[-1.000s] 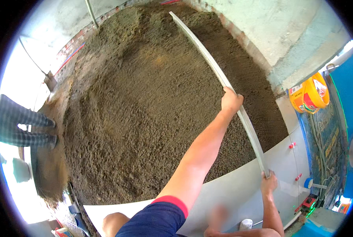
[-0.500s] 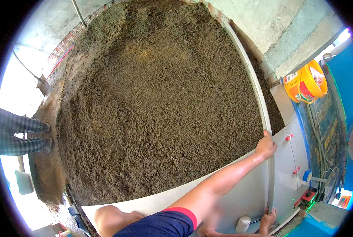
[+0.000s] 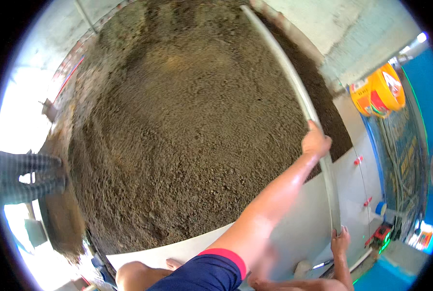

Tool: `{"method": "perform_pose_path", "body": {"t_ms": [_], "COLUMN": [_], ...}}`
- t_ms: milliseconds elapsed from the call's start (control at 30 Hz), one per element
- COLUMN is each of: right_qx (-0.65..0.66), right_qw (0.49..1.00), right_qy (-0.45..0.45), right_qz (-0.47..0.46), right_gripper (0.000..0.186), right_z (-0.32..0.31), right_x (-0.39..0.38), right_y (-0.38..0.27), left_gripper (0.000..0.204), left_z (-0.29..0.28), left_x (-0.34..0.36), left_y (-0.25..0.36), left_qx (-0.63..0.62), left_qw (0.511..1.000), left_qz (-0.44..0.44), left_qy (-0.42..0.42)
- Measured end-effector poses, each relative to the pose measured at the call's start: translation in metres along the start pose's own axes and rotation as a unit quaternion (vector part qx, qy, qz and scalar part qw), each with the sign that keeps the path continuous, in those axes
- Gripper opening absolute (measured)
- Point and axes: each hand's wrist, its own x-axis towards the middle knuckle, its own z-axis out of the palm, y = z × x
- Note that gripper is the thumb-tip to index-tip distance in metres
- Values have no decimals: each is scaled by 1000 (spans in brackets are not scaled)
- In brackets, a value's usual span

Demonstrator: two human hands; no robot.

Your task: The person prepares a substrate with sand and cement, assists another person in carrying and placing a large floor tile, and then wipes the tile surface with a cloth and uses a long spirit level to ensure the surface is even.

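Observation:
A long pale metal straightedge (image 3: 294,77) lies across coarse, damp brown mortar (image 3: 177,126) from the far edge down over pale grey tiles (image 3: 299,218). My left hand (image 3: 316,139) is closed around its middle, my arm stretched forward. My right hand (image 3: 340,242) grips its near end over the tiles at the lower right. A strip of darker mortar (image 3: 335,126) shows along the straightedge's right side. My bent knee (image 3: 131,276) is at the bottom.
A person's legs in checked trousers (image 3: 32,165) stand at left. A yellow bucket (image 3: 376,92) sits by the right wall (image 3: 357,39). Red clips (image 3: 358,160) sit on tile joints, near a red device (image 3: 381,235) with green light. A pole (image 3: 83,12) leans on the back wall.
Both my hands and the straightedge first moved rightward and nearer me, then shifted somewhat farther forward, the far end back leftward. Both hands kept their grip. The view has shifted slightly.

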Motion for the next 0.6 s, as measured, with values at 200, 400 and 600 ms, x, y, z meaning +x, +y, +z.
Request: {"method": "perform_pose_path", "body": {"t_ms": [200, 400, 600], "right_qx": [-49, -139, -70], "right_qw": [997, 981, 963], "right_qy": [-40, -112, -126], "right_qz": [-42, -76, -229], "right_gripper": [22, 42, 26], "right_z": [1, 12, 39], "right_x": [-40, -57, -21], "right_y": [15, 25, -78], "left_gripper": [72, 69, 60], "left_z": [-24, -71, -190], "left_x": [-80, -145, -205], "left_y": [-56, -112, -187], "left_qx": [-19, -47, -215], "left_qw": [998, 988, 930], "left_qz": [8, -52, -22], "left_qy": [62, 137, 298]}}
